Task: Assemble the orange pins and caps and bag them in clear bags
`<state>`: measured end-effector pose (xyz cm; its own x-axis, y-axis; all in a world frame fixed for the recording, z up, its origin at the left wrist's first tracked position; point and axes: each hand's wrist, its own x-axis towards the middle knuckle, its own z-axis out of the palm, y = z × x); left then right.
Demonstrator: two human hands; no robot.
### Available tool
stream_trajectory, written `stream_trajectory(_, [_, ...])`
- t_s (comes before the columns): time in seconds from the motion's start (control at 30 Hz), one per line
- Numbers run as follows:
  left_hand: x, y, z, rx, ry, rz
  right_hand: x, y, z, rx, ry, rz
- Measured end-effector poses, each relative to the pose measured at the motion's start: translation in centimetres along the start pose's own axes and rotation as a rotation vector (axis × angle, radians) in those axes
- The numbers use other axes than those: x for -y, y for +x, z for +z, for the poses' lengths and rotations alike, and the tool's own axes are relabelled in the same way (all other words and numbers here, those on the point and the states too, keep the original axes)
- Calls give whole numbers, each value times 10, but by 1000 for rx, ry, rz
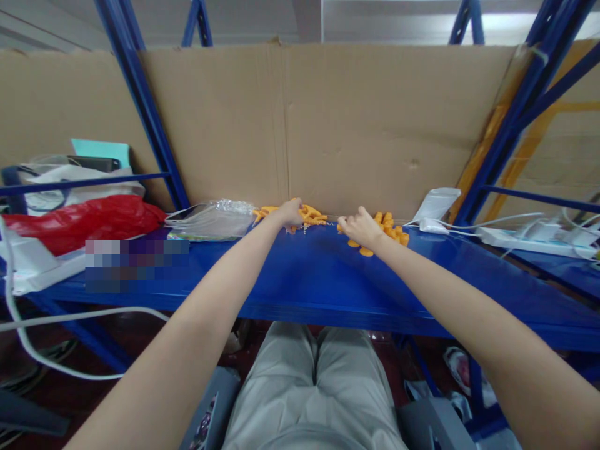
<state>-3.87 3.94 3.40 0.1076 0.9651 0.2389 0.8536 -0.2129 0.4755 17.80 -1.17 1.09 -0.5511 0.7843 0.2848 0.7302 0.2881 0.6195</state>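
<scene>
At the back of the blue shelf top, my left hand [291, 214] reaches down into a heap of orange pieces [315, 215] with short silvery chains. Its fingers are bent and closed, and their tips are hidden. To the right, my right hand [359, 226] is also closed, with curled fingers, beside a pile of small orange knobby pieces [398, 235]. Whatever either hand may hold is too small to make out. Flat round orange discs [366, 252] lie just below my right hand.
Cardboard [347, 125] stands behind the blue shelf [309, 281]. Clear plastic bags [215, 220] and a red bag [94, 219] lie to the left. A white device [438, 209] with cables and a power strip [539, 242] are on the right. Blue uprights flank the shelf.
</scene>
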Motion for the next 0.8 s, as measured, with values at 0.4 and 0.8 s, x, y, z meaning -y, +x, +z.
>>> stream_trajectory(0.4, [29,4,9,-65,-312,-294,14,-10,15,-89,240,21])
stream_trajectory(0.8, [36,12,13,-34,27,-87,18,-14,38,-102,363,77])
